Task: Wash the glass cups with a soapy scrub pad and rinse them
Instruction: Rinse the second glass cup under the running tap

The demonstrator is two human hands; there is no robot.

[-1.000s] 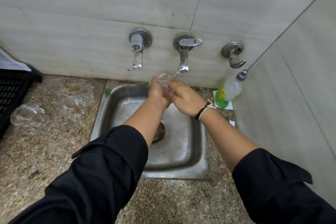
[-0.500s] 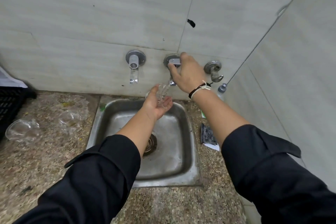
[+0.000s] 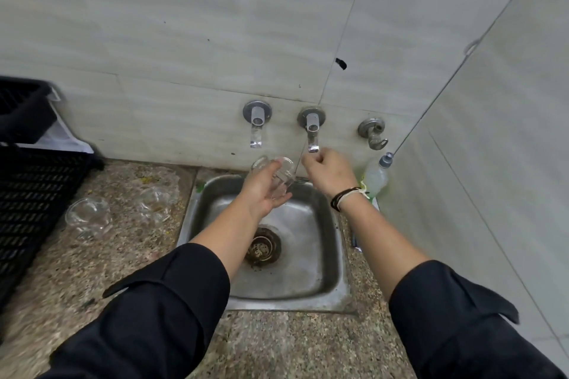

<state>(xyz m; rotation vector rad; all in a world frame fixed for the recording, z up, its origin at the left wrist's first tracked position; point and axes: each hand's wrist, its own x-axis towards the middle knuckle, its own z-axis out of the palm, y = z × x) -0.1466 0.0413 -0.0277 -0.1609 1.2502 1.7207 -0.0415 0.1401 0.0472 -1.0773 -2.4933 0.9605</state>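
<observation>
Cradled in the left hand (image 3: 263,192), a clear glass cup (image 3: 278,177) lies tilted on its side, its mouth toward the far wall; the fingers run beneath it, curled up around its right side, and the thumb lies across its near side. It is held above the far edge of the steel sink (image 3: 331,292), just below and between the two wall taps. To its right, the right hand (image 3: 329,171) has its fingers curled loosely just under the spout of the middle tap (image 3: 312,131), fingertips touching or almost touching the spout end; I cannot tell whether they actually grip it. A dark cord bracelet circles that wrist.

Inside the sink the basin is wet, with a round drain strainer (image 3: 261,249) near its middle holding dark debris. On the speckled stone counter to the left, two more glass cups sit apart: one (image 3: 89,218) close to the black crate (image 3: 27,194), another (image 3: 154,203) nearer the sink. A detergent bottle (image 3: 377,177) with a grey cap stands in the far right corner beside the sink.
</observation>
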